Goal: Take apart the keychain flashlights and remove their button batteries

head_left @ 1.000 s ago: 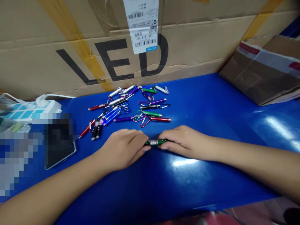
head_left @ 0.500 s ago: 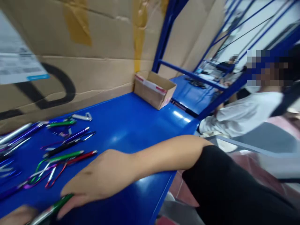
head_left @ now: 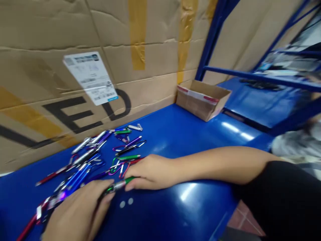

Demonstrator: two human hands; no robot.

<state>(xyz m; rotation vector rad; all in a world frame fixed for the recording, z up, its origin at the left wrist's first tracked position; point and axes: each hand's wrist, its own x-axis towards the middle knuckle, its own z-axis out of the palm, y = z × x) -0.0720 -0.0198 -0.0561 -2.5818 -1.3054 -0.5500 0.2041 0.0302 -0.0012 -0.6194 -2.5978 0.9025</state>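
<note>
A green-and-silver penlight point(head_left: 120, 185) is held between my two hands, low over the blue table. My left hand point(head_left: 80, 209) grips its near end between thumb and fingers, where a small green gleam shows. Closed on the green far end is my right hand point(head_left: 152, 172), palm down. Two small round silvery spots point(head_left: 126, 202) show on the table just below the penlight; whether they are discs or reflections I cannot tell. Beyond my right hand lie a green pen-shaped piece with a carabiner point(head_left: 129, 157) and a partly covered red one point(head_left: 135, 161).
A pile of coloured and silver pen-shaped pieces point(head_left: 85, 155) spreads along the left, with a purple glow point(head_left: 62, 195) beside my left hand. A large cardboard carton point(head_left: 155, 87) walls the back. An open small box point(head_left: 198, 103) stands near a blue metal frame point(head_left: 210, 36).
My view has swung left and the pile shows more fully. Both hands still hold the penlight; my left hand has come further into view. The co-worker at right is now mostly out of sight.
</note>
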